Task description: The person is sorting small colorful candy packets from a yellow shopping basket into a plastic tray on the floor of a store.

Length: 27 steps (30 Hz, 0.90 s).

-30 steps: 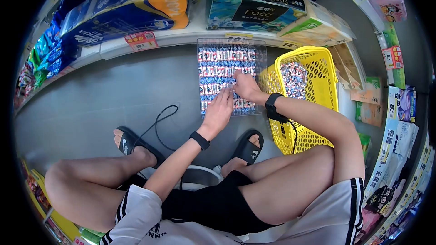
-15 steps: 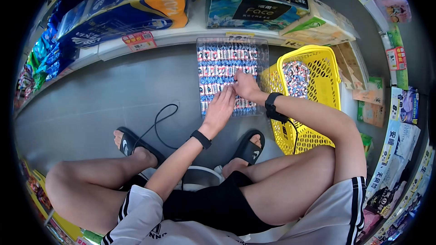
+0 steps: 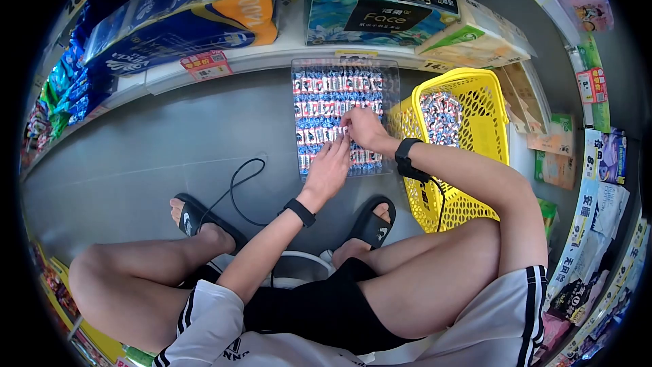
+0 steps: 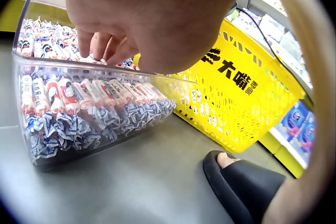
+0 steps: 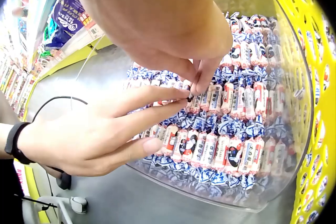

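A clear plastic box (image 3: 391, 95) stands on the floor, filled with neat rows of wrapped candies (image 5: 210, 148) in white, red and blue wrappers with twisted ends. My right hand (image 3: 367, 129) reaches in from the right, thumb and forefinger pinching a candy in a middle row. From the near left, my left hand (image 3: 329, 168) extends nearly straight fingers over the rows, its fingertips right beside the right hand's. In the right wrist view, the left hand (image 5: 97, 132) lies across the near rows. The pinched candy is mostly hidden by the fingers.
A yellow basket (image 3: 500, 122) with a heap of loose candies (image 3: 441, 119) stands right of the box. Behind are shelves with tissue packs (image 3: 387, 10). A black cable (image 3: 234, 183) lies on the floor, and sandalled feet (image 3: 372, 223) flank the near side.
My right hand has shifted slightly left along the row, closer to the left fingertips. The left hand stays almost in place, and the box and basket have not moved.
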Each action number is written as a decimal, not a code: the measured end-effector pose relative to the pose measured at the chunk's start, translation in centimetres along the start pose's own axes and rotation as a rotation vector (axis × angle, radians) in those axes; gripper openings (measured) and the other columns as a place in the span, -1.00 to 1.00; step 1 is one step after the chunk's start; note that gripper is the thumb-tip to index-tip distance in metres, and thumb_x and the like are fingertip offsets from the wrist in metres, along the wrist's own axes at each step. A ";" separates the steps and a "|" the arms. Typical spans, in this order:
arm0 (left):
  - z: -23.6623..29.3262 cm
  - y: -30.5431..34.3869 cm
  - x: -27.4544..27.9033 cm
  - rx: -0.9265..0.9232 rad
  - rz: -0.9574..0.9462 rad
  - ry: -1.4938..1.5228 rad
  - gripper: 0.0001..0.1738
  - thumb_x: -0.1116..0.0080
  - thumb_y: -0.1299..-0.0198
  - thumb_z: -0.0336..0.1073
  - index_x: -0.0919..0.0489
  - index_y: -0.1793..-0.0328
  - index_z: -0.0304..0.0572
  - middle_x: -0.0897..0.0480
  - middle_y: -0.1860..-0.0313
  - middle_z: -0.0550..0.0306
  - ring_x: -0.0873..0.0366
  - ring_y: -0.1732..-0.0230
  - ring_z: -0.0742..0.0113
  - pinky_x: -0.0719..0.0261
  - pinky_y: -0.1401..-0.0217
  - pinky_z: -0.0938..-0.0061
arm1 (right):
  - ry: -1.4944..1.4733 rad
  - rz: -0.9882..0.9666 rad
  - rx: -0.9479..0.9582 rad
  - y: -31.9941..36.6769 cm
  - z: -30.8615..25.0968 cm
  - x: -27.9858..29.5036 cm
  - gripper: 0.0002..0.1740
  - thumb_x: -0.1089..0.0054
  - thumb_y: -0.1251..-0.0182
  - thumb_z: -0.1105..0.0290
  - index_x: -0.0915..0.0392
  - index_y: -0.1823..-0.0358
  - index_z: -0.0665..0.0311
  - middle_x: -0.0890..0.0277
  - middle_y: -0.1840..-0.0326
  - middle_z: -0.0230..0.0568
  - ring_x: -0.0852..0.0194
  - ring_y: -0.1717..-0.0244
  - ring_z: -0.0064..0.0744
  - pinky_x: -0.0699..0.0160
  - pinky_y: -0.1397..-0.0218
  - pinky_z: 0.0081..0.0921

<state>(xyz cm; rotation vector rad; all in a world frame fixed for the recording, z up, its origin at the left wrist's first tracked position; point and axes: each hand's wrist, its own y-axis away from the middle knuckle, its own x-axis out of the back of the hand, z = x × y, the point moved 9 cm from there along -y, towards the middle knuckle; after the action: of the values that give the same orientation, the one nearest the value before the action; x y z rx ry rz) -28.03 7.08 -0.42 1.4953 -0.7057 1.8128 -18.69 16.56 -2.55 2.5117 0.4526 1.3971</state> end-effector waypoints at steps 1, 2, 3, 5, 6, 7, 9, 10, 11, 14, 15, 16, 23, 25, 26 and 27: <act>0.0 0.0 0.2 0.026 0.044 0.051 -0.41 -0.06 -0.48 -0.15 -0.45 -0.46 -0.48 -0.45 -0.50 -0.19 -0.35 -0.56 0.00 -0.34 -0.58 0.19 | -0.002 -0.008 -0.027 0.0 0.2 -0.1 -0.77 -0.18 -0.21 0.59 -0.79 0.18 0.32 -0.74 0.25 0.15 -0.78 0.14 0.09 -0.72 -0.06 -0.16; -0.1 0.1 0.4 0.051 0.088 0.103 -0.41 -0.03 -0.51 -0.12 -0.46 -0.46 -0.47 -0.46 -0.50 -0.17 -0.35 -0.56 0.02 -0.34 -0.58 0.19 | -0.005 -0.016 -0.055 0.0 0.4 -0.1 -0.76 -0.20 -0.20 0.59 -0.79 0.17 0.33 -0.75 0.25 0.14 -0.78 0.13 0.08 -0.73 -0.07 -0.17; 0.0 0.1 0.4 0.050 0.087 0.103 -0.41 -0.03 -0.51 -0.12 -0.46 -0.46 -0.47 -0.46 -0.50 -0.17 -0.35 -0.56 0.02 -0.34 -0.58 0.19 | -0.005 -0.015 -0.056 0.0 0.6 -0.2 -0.76 -0.20 -0.20 0.59 -0.79 0.17 0.33 -0.75 0.25 0.14 -0.78 0.13 0.08 -0.73 -0.07 -0.17; -0.3 0.1 0.3 0.075 0.078 0.131 -0.40 -0.01 -0.53 -0.09 -0.46 -0.47 -0.45 -0.47 -0.49 -0.17 -0.36 -0.55 0.03 -0.34 -0.58 0.20 | -0.029 -0.033 -0.080 -0.1 1.0 -0.6 -0.77 -0.25 -0.17 0.57 -0.79 0.16 0.34 -0.76 0.24 0.12 -0.78 0.13 0.07 -0.73 -0.08 -0.17; -0.3 0.1 0.3 0.074 0.077 0.131 -0.40 -0.01 -0.53 -0.09 -0.46 -0.47 -0.45 -0.47 -0.49 -0.17 -0.36 -0.55 0.03 -0.34 -0.58 0.20 | -0.030 -0.033 -0.081 -0.2 1.1 -0.6 -0.77 -0.25 -0.17 0.57 -0.79 0.16 0.34 -0.76 0.24 0.12 -0.78 0.13 0.07 -0.73 -0.08 -0.17; -0.4 0.1 0.4 0.077 0.087 0.156 -0.40 -0.02 -0.52 -0.09 -0.45 -0.47 -0.45 -0.46 -0.50 -0.17 -0.36 -0.55 0.03 -0.34 -0.58 0.20 | -0.028 -0.059 -0.087 -0.3 1.3 -0.9 -0.77 -0.31 -0.14 0.57 -0.79 0.17 0.32 -0.76 0.18 0.13 -0.77 0.07 0.09 -0.72 -0.11 -0.16; -0.5 0.0 0.5 0.080 0.096 0.180 -0.40 -0.04 -0.51 -0.09 -0.45 -0.47 -0.45 -0.46 -0.50 -0.16 -0.36 -0.55 0.02 -0.35 -0.58 0.20 | -0.027 -0.084 -0.091 -0.6 1.5 -1.0 -0.77 -0.37 -0.10 0.58 -0.78 0.17 0.30 -0.76 0.13 0.14 -0.76 0.01 0.11 -0.72 -0.15 -0.14; -0.6 0.1 0.8 0.075 0.119 0.203 -0.42 -0.05 -0.51 -0.10 -0.46 -0.45 -0.44 -0.47 -0.48 -0.19 -0.38 -0.53 -0.01 -0.36 -0.56 0.19 | 0.003 -0.087 -0.050 -0.6 1.1 -1.0 -0.75 -0.31 -0.11 0.57 -0.78 0.15 0.32 -0.75 0.16 0.14 -0.76 0.05 0.11 -0.72 -0.12 -0.14; -0.6 0.1 1.1 0.069 0.142 0.225 -0.43 -0.07 -0.50 -0.11 -0.47 -0.42 -0.44 -0.48 -0.46 -0.21 -0.40 -0.51 -0.03 -0.37 -0.55 0.18 | 0.033 -0.089 -0.009 -0.6 0.8 -1.0 -0.73 -0.26 -0.13 0.56 -0.77 0.13 0.35 -0.74 0.18 0.14 -0.76 0.08 0.10 -0.72 -0.10 -0.14; -0.5 0.0 2.3 0.037 0.196 0.265 -0.51 -0.12 -0.47 -0.16 -0.51 -0.35 -0.38 -0.52 -0.33 -0.26 -0.48 -0.39 -0.08 -0.46 -0.46 0.16 | 0.126 -0.107 0.116 0.2 -1.9 0.4 -0.68 -0.38 -0.10 0.50 -0.75 0.06 0.34 -0.70 0.03 0.23 -0.72 0.00 0.19 -0.70 -0.13 -0.05; -0.5 -0.1 2.9 0.033 0.198 0.265 -0.51 -0.12 -0.47 -0.16 -0.51 -0.35 -0.38 -0.52 -0.33 -0.26 -0.48 -0.39 -0.08 -0.46 -0.46 0.16 | 0.109 -0.119 0.142 0.4 -2.6 0.8 -0.67 -0.33 -0.11 0.52 -0.72 0.05 0.37 -0.64 0.01 0.26 -0.70 0.00 0.24 -0.69 -0.09 -0.01; -0.3 -0.2 3.6 0.002 0.208 0.293 -0.56 -0.15 -0.45 -0.18 -0.53 -0.29 -0.35 -0.55 -0.22 -0.24 -0.52 -0.29 -0.09 -0.50 -0.37 0.14 | 0.110 -0.115 0.139 0.7 -3.1 1.2 -0.67 -0.33 -0.11 0.52 -0.72 0.05 0.37 -0.64 0.01 0.26 -0.70 0.00 0.24 -0.69 -0.09 -0.01; 1.8 -1.1 9.1 -0.088 0.289 0.402 -0.75 -0.24 -0.36 -0.27 -0.63 -0.03 -0.27 -0.59 0.14 -0.14 -0.59 0.05 -0.09 -0.58 -0.03 0.09 | -0.052 0.171 0.376 3.1 -8.6 7.5 -0.83 -0.10 -0.24 0.58 -0.65 0.22 0.42 -0.63 0.19 0.18 -0.67 0.09 0.24 -0.66 -0.01 0.00; 2.9 -1.5 10.7 -0.095 0.308 0.417 -0.77 -0.25 -0.35 -0.28 -0.64 -0.02 -0.27 -0.59 0.15 -0.15 -0.60 0.07 -0.10 -0.58 -0.01 0.09 | -0.080 0.239 0.414 4.0 -9.8 9.6 -0.84 -0.13 -0.28 0.54 -0.66 0.19 0.41 -0.65 0.18 0.14 -0.66 0.08 0.21 -0.65 -0.02 -0.02; 3.5 -1.7 12.0 -0.113 0.358 0.460 -0.78 -0.26 -0.33 -0.31 -0.64 0.00 -0.28 -0.59 0.17 -0.14 -0.59 0.08 -0.11 -0.58 0.02 0.09 | -0.110 0.297 0.450 4.8 -10.3 11.0 -0.84 -0.16 -0.32 0.51 -0.66 0.16 0.40 -0.68 0.18 0.11 -0.66 0.08 0.18 -0.64 -0.03 -0.05; 4.3 -1.8 13.3 -0.131 0.404 0.505 -0.80 -0.27 -0.31 -0.34 -0.64 0.01 -0.28 -0.59 0.19 -0.14 -0.59 0.09 -0.13 -0.59 0.04 0.08 | -0.152 0.369 0.491 5.7 -10.7 12.5 -0.84 -0.17 -0.34 0.47 -0.67 0.15 0.35 -0.67 0.21 0.09 -0.66 0.12 0.17 -0.64 0.00 -0.06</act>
<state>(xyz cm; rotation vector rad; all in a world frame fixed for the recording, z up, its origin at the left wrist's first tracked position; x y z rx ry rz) -25.51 7.06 13.49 0.7885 -0.8852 2.2721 -20.72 16.56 14.72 3.2097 0.3463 1.3195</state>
